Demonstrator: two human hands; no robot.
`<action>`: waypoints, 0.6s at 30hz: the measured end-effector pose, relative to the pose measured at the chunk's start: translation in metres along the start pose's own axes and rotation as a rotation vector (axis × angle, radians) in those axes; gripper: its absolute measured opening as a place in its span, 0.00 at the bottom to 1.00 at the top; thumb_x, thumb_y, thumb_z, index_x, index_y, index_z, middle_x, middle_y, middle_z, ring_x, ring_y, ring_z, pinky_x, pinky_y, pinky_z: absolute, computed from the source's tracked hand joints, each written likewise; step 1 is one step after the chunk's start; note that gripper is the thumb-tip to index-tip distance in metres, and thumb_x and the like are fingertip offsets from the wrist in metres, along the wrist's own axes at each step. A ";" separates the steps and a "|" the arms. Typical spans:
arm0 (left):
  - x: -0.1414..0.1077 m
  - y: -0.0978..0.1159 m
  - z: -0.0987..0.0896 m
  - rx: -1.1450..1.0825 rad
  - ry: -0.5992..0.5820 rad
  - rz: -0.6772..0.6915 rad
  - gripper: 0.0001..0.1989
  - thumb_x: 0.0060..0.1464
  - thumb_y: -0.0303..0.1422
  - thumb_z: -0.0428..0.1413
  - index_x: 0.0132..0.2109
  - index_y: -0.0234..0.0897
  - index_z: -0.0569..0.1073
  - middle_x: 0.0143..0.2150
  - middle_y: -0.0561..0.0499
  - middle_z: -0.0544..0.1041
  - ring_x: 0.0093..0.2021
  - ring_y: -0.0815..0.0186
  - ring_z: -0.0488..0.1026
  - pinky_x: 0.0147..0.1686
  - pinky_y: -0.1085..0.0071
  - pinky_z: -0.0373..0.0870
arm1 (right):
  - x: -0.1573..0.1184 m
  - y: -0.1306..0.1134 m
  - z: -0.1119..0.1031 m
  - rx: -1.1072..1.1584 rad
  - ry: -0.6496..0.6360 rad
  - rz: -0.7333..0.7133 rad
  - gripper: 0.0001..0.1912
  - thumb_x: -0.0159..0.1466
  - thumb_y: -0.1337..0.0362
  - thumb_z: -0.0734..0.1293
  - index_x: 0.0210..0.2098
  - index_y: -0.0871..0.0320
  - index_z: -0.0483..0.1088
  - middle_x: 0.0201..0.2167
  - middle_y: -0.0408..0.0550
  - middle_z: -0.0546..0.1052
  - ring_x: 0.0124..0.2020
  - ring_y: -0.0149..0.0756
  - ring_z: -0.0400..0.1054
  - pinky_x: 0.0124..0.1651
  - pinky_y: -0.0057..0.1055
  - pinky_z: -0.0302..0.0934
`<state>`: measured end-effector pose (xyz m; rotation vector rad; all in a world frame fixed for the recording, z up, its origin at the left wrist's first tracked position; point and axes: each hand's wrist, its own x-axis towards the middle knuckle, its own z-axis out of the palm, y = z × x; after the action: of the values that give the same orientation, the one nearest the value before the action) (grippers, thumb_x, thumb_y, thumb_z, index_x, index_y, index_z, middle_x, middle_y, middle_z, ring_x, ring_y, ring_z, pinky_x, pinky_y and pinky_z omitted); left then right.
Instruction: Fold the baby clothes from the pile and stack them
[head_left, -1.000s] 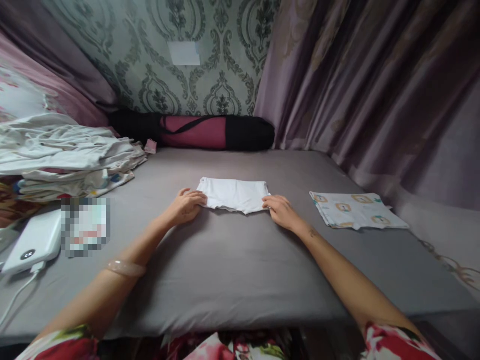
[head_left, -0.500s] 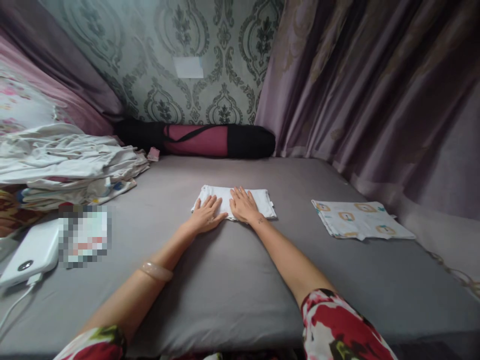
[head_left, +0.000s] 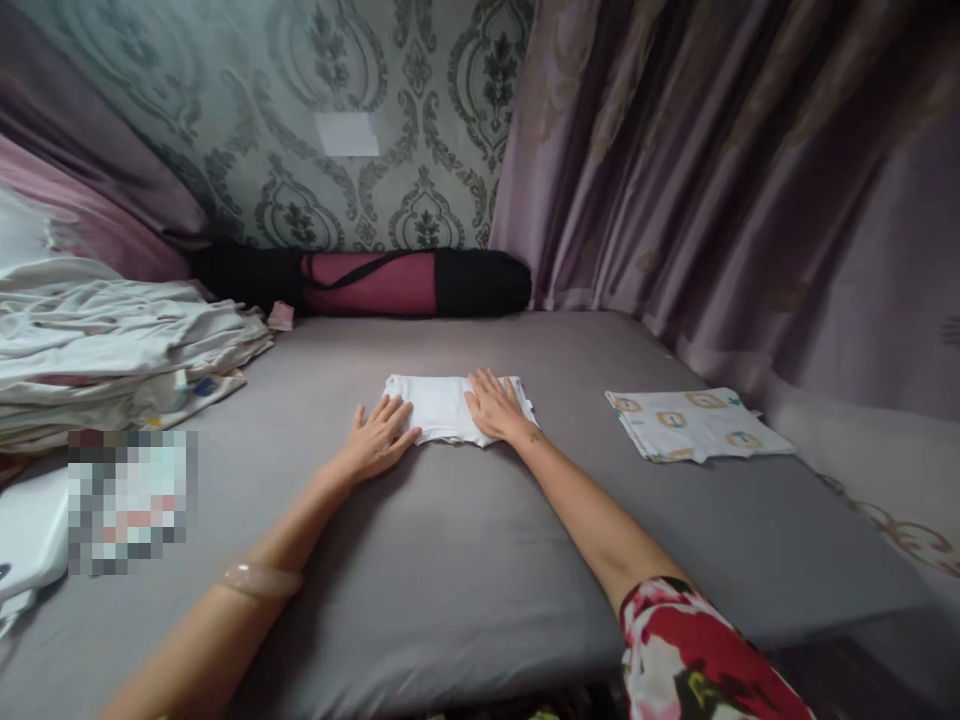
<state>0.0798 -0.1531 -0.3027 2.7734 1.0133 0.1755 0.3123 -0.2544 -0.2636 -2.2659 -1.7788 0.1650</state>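
The left hand (head_left: 379, 438) lay spread flat on the left edge of a folded, rectangular white cloth (head_left: 441, 405), the right hand (head_left: 496, 406) outstretched over its right part, neither gripping; a gray fabric sheet (head_left: 450, 560) lay beneath.

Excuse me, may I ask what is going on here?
A person's left hand rests on the left end of a folded white cloth, and the right hand lies flat near its right end. The cloth lies on a grey sheet. A folded printed cloth lies apart to the right, piled fabric at the left.
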 end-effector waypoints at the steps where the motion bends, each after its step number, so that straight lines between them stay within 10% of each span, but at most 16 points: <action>1: -0.002 -0.002 0.000 -0.002 0.008 0.001 0.35 0.64 0.54 0.37 0.70 0.40 0.56 0.72 0.43 0.52 0.73 0.50 0.42 0.67 0.41 0.33 | 0.000 0.004 0.006 -0.007 -0.005 0.008 0.31 0.72 0.54 0.46 0.71 0.62 0.48 0.72 0.54 0.49 0.72 0.42 0.37 0.71 0.46 0.29; 18: -0.018 -0.004 -0.005 -0.141 0.155 -0.058 0.27 0.64 0.47 0.41 0.63 0.41 0.65 0.69 0.43 0.60 0.71 0.54 0.51 0.67 0.48 0.48 | -0.016 0.034 -0.009 -0.033 -0.035 0.157 0.34 0.72 0.54 0.46 0.70 0.72 0.48 0.71 0.58 0.48 0.72 0.44 0.38 0.71 0.41 0.33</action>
<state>0.0626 -0.1615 -0.2991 2.6326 1.0711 0.4416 0.3426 -0.2787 -0.2657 -2.4401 -1.6313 0.2076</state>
